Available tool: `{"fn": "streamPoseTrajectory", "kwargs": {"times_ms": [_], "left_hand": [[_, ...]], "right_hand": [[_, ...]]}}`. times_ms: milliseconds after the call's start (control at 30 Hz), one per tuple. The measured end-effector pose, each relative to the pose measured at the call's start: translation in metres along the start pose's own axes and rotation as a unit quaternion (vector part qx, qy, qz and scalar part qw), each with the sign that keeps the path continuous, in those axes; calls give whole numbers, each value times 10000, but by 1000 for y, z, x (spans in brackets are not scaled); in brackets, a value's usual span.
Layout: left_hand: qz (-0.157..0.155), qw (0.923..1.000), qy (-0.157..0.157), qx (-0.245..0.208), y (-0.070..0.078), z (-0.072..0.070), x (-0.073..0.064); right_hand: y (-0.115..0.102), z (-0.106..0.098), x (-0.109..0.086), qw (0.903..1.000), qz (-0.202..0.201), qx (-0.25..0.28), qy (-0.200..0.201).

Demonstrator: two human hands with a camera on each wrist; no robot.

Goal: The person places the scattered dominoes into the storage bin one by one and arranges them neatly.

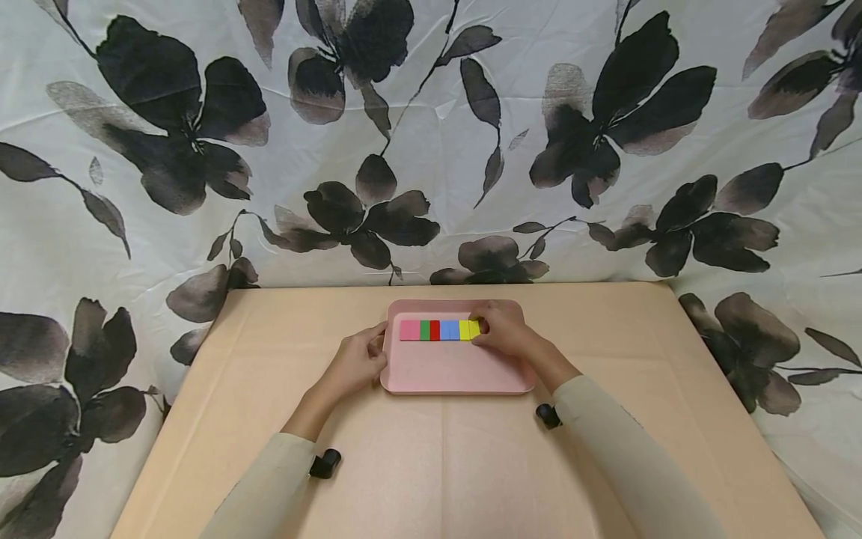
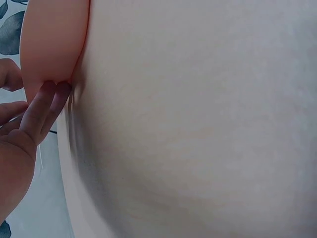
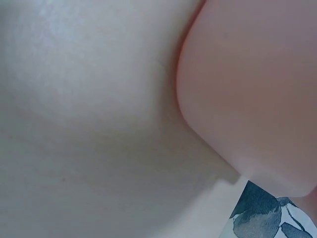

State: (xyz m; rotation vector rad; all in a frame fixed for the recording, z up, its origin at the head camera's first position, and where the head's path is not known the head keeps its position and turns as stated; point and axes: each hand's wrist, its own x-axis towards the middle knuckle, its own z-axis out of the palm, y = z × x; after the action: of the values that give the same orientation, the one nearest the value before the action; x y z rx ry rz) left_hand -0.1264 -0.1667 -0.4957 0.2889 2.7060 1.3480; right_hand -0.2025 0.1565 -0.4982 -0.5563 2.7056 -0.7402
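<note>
A pink tray (image 1: 458,374) lies on the table with a row of small coloured squares on it. From left to right the row runs pink (image 1: 409,330), green (image 1: 424,330), red (image 1: 434,330), blue (image 1: 449,330) and yellow (image 1: 465,330). My left hand (image 1: 358,355) holds the tray's left edge; in the left wrist view its fingertips (image 2: 47,89) touch the tray's side. With thumb and finger, my right hand (image 1: 503,328) pinches the yellow square (image 1: 474,329) at the row's right end, partly covering it. The right wrist view shows mostly the tray (image 3: 247,99).
The table (image 1: 417,471) has a light tan cover with faint creases. Behind it and at both sides hangs white cloth (image 1: 471,165) with dark flowers. A small black device sits at each wrist, the left (image 1: 326,464) and the right (image 1: 548,416).
</note>
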Motion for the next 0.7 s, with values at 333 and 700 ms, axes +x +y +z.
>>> {"fn": "streamPoseTrajectory", "kwargs": {"times_ms": [333,700], "left_hand": [[61,10000,20,12,0,-1,-1],[72,10000,-7,61,-2,-2,-3]], "right_hand": [[0,3,-2,9998,116,164,10],[-5,4,-8,9998,130,148,10]]}}
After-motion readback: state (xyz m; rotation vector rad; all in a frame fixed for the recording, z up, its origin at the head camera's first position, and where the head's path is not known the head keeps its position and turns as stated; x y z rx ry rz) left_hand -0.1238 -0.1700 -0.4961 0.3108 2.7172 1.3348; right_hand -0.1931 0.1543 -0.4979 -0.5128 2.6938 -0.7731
